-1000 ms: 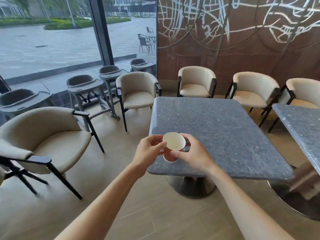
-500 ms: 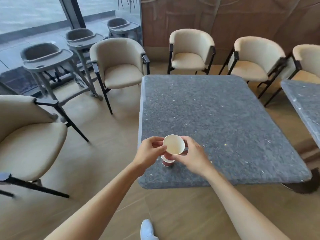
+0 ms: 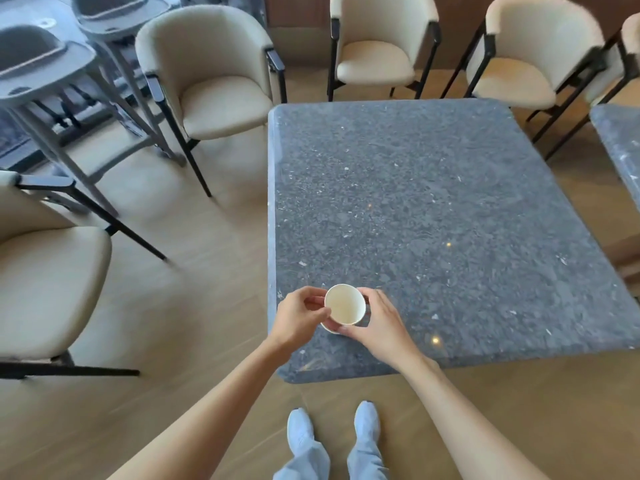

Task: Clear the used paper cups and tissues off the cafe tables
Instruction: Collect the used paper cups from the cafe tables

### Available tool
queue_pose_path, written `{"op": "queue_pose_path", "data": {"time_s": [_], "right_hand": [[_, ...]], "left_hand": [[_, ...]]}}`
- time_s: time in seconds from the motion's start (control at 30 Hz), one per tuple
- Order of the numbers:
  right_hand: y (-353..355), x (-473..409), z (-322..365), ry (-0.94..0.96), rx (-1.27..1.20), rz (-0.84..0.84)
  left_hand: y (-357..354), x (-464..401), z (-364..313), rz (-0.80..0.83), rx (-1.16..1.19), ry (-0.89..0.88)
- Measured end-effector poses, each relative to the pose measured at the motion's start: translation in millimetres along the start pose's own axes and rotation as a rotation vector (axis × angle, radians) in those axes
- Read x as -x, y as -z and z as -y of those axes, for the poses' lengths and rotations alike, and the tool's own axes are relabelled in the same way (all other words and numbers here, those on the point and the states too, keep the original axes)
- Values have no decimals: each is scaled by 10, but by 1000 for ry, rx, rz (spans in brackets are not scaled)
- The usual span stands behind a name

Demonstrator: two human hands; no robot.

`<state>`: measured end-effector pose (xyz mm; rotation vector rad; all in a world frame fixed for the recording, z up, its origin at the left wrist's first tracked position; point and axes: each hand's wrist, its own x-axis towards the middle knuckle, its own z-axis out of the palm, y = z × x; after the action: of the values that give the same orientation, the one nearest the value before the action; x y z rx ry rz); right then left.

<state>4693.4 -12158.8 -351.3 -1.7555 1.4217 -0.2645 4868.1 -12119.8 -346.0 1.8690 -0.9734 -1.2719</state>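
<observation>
Head view looks steeply down on a grey stone table (image 3: 433,209), with both bare forearms reaching in from the bottom of the frame and meeting over the table's near left corner. A white paper cup (image 3: 345,304) sits between the hands there, mouth up, its inside pale and seemingly dry. Under its lower edge a second white rim peeks out, so it may be nested in another cup, though the fingers hide too much to be sure.

The left hand (image 3: 298,318) comes in from the table's left edge, wrist bent slightly inward, fingers curled and thumb and fingertips pinching the cup's left side. The right hand (image 3: 379,325) lies over the tabletop with its back up, thumb hooked round the cup's near side and fingers wrapped round its far right side, so it too grips the cup. Whether the cup's base touches the table or is held just above it cannot be told.

Below the table's near edge, two light shoes (image 3: 332,431) and pale trouser legs stand on the wood floor (image 3: 194,306). Cream chairs (image 3: 214,81) ring the table's left and far sides, and grey high chairs (image 3: 41,64) stand beyond its far left corner. Another stone table's edge (image 3: 620,143) shows just off its right side.
</observation>
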Motion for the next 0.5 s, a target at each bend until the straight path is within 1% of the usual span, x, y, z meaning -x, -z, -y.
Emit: {"op": "queue_pose_path", "data": {"time_s": [0.13,0.23,0.5], "right_hand": [[-83,-66,-146,8,86,52],[-96,-91,-176,-7,129,111],[-85,-149,-240,34,239,111]], "left_hand": [[-127,-47,142,-48,-159,-10],[-197,-81,236,-70,-249,21],[-335,-116,305,-113,-168,127]]}}
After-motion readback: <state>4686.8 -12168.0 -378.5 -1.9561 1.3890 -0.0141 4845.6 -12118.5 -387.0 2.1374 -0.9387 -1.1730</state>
